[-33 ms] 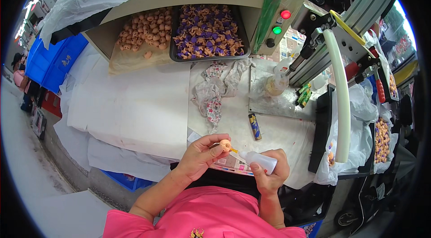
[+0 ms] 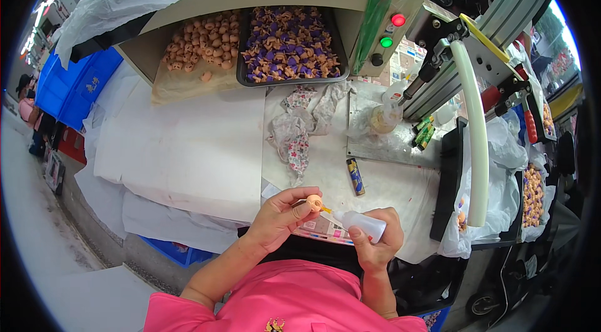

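Left hand (image 2: 275,219): small peach head (image 2: 315,204) grasped between fingers (image 2: 299,193).
Right hand (image 2: 383,241): white squeeze bottle (image 2: 369,226) clasped, yellow nozzle (image 2: 326,210) directed at head.
Head position: held near the surface's (image 2: 400,191) front edge, beside nozzle.

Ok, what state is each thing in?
Left grip, pinching small peach head
Right grip, holding white squeeze bottle
White squeeze bottle, tilted, nozzle toward head
Black tray, heaped with small pieces
Patterned cloth, crumpled
Dark blue tube, lying flat
Red lamp, looks lit
Green lamp, looks lit
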Available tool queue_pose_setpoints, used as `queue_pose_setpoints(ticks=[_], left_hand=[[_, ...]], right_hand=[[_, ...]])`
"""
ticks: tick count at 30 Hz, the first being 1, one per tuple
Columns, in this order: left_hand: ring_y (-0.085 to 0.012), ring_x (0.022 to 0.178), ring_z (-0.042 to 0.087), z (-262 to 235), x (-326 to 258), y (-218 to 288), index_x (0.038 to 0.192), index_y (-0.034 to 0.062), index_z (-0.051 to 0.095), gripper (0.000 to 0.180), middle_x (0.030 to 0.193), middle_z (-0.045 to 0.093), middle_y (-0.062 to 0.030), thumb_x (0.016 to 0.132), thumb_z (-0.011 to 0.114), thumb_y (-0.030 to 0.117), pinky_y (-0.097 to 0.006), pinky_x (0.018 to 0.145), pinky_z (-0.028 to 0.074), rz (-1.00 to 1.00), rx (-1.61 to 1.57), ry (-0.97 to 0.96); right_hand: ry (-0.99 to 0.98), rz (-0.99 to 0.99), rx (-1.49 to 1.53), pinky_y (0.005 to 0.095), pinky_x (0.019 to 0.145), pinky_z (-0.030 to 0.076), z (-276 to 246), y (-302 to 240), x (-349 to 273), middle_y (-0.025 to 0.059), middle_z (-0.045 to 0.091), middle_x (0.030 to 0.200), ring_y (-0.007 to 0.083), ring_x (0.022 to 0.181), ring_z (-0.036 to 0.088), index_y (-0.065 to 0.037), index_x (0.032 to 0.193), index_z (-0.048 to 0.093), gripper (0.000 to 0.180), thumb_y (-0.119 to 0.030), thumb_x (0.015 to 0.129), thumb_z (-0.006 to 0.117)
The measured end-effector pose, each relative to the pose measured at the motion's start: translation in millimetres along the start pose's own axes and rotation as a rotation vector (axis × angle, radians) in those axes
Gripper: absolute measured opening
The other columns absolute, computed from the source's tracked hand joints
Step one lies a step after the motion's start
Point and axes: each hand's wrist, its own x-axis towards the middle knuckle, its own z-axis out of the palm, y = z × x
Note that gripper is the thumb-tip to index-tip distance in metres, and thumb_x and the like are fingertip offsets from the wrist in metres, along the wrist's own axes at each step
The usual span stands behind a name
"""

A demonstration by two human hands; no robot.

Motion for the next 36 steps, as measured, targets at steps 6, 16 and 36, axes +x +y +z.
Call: queue_pose_setpoints(ticks=[6, 16, 36], left_hand=[[-0.0172, 0.107, 0.060, 1, 1, -1, 0.123, 0.0031, 0.056, 0.033, 0.120, 0.059, -0.0081, 0.091, 0.061, 0.006, -0.029, 0.092, 0.052, -0.005, -0.012, 0.000], [-0.0195, 0.108, 0.060, 0, 4, -5, 0.122, 0.0040, 0.057, 0.033, 0.120, 0.059, -0.0079, 0.090, 0.062, 0.005, -0.028, 0.091, 0.052, -0.005, -0.009, -0.001], [-0.0231, 0.107, 0.061, -5, 8, -11, 0.125, 0.0035, 0.055, 0.034, 0.121, 0.058, -0.0098, 0.092, 0.060, 0.008, -0.028, 0.091, 0.053, -0.004, -0.044, 0.015]], right_hand=[[-0.009, -0.001, -0.001, 0.0263, 0.058, 0.037, -2, 3, 0, 0.0046, 0.053, 0.073, 0.0145, 0.064, 0.049, -0.001, 0.083, 0.061, 0.030, -0.022, 0.073, 0.081], [0.005, -0.012, -0.005, 0.0258, 0.057, 0.037, -6, 7, -2, 0.0041, 0.053, 0.073, 0.0136, 0.063, 0.049, -0.001, 0.083, 0.060, 0.031, -0.023, 0.073, 0.080], [-0.024, -0.005, 0.003, 0.0255, 0.055, 0.036, -11, 18, -3, 0.0040, 0.054, 0.072, 0.0128, 0.061, 0.048, -0.001, 0.083, 0.060, 0.030, -0.022, 0.073, 0.079]])
